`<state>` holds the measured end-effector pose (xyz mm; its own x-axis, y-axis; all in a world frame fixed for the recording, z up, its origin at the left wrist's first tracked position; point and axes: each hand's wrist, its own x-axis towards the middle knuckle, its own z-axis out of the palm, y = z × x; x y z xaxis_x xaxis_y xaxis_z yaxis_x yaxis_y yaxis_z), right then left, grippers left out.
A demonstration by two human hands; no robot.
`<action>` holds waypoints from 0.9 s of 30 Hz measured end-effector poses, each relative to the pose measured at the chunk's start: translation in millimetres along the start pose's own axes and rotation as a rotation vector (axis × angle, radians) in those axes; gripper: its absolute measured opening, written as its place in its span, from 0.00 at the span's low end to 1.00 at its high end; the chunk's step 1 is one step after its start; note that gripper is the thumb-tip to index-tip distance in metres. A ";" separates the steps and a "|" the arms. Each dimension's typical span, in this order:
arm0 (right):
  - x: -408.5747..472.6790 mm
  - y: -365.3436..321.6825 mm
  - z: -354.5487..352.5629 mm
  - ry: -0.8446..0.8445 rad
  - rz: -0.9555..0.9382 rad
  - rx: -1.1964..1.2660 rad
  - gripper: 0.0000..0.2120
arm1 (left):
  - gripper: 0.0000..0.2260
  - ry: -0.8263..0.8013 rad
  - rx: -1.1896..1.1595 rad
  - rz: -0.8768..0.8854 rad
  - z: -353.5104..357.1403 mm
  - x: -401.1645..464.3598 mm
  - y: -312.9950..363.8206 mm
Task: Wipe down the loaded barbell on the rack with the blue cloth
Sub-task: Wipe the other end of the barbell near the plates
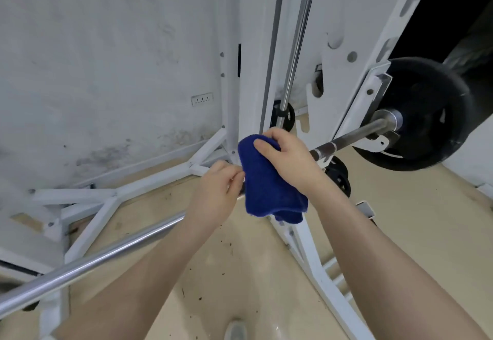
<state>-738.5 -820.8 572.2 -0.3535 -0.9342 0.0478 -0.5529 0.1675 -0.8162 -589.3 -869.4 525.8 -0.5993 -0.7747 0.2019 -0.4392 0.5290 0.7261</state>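
The steel barbell point(112, 251) runs from the lower left up to the right, where a black weight plate point(426, 115) sits on its end beside the white rack upright point(354, 94). A blue cloth point(266, 190) is draped over the bar's middle. My right hand point(288, 158) presses down on top of the cloth, fingers wrapped over it and the bar. My left hand point(218, 190) is closed around the bar just left of the cloth, fingertips touching the cloth's edge. The bar under the cloth is hidden.
White rack frame legs point(106, 200) spread over the beige floor below the bar. A chrome guide rod point(296, 40) rises behind my hands. Smaller black plates point(338, 176) hang low on the rack. A stained white wall point(106, 59) stands behind.
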 end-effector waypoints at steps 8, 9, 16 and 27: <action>22.9 61.7 40.5 -0.144 -0.424 -0.717 0.25 | 0.08 -0.096 0.258 -0.225 16.9 19.4 -7.3; 26.4 64.8 42.0 -0.144 -0.433 -0.736 0.26 | 0.07 -0.120 0.255 -0.247 18.0 19.5 -6.0; 43.6 83.9 14.2 0.071 -0.455 -0.829 0.17 | 0.15 -0.178 0.229 -0.396 15.0 20.6 9.1; 35.6 76.6 26.2 -0.121 -0.570 -0.851 0.09 | 0.07 -0.073 0.319 -0.493 27.3 13.8 26.0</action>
<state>-773.6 -849.5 496.4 0.1806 -0.9623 0.2033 -0.9824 -0.1864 -0.0100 -627.3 -856.8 529.6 -0.3127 -0.9357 -0.1635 -0.8503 0.1991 0.4871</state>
